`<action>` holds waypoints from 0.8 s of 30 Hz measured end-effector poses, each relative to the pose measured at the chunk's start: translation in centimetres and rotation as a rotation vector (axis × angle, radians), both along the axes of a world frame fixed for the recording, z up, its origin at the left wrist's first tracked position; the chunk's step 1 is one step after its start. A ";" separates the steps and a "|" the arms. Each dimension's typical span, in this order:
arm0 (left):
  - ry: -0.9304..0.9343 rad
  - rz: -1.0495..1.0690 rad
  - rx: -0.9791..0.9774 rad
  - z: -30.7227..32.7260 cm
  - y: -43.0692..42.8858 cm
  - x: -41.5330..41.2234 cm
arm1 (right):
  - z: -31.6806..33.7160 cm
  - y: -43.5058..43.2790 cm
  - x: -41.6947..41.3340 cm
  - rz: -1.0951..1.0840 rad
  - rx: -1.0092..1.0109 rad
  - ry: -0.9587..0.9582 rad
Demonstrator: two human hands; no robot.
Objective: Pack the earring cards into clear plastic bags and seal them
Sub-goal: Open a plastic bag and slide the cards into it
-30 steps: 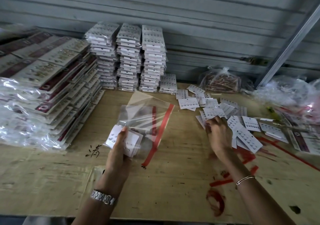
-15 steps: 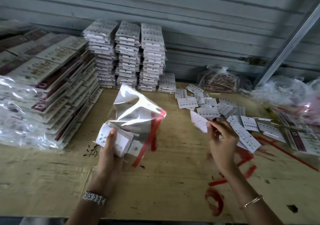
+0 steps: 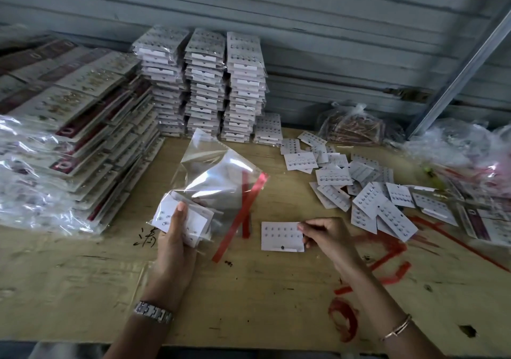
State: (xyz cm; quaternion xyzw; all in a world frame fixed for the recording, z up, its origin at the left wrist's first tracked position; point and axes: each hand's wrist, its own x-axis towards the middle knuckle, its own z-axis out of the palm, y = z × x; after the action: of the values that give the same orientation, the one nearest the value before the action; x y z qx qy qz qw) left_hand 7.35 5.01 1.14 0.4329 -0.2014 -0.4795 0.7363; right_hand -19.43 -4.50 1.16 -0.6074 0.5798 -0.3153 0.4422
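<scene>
My left hand (image 3: 174, 237) grips a clear plastic bag (image 3: 218, 176) with a red seal strip (image 3: 240, 215), lifted off the table, with several white earring cards (image 3: 193, 220) in its lower end. My right hand (image 3: 326, 234) pinches the right edge of one white earring card (image 3: 280, 237) and holds it just right of the bag's red strip. A loose heap of more earring cards (image 3: 367, 192) lies on the table to the right.
Three tall stacks of bagged cards (image 3: 204, 82) stand against the back wall. Bagged red-and-white cards (image 3: 69, 126) are piled at the left. Plastic bundles (image 3: 351, 123) and loose clear bags (image 3: 464, 148) lie at the right. The work surface is brown cardboard (image 3: 262, 289).
My right hand picked one card from the heap and carried it left toward the bag. My left hand lifted the bag off the table and tilted it upward.
</scene>
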 end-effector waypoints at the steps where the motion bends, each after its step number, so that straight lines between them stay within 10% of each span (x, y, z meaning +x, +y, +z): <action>1: 0.005 0.011 -0.001 0.1 0.0 -0.1 | -0.1 -0.1 -0.1 0.022 -0.043 0.058; 8: 0.000 0.006 -0.009 -0.1 0.1 -0.1 | 0.5 -2.5 -1.7 -0.078 -0.583 0.639; 13: 0.019 0.015 0.008 -0.2 -0.1 0.0 | 0.9 -4.4 -3.7 -0.060 -0.521 1.065; 24: 0.043 0.026 0.003 -0.4 -0.2 0.1 | 1.8 -4.6 -4.3 -0.089 -0.568 1.059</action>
State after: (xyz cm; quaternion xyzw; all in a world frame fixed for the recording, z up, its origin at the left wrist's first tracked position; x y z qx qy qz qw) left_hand 7.49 4.83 0.77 0.4265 -0.1791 -0.4793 0.7459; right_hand -23.74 -9.06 2.99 -0.7513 0.6391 -0.1307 -0.1001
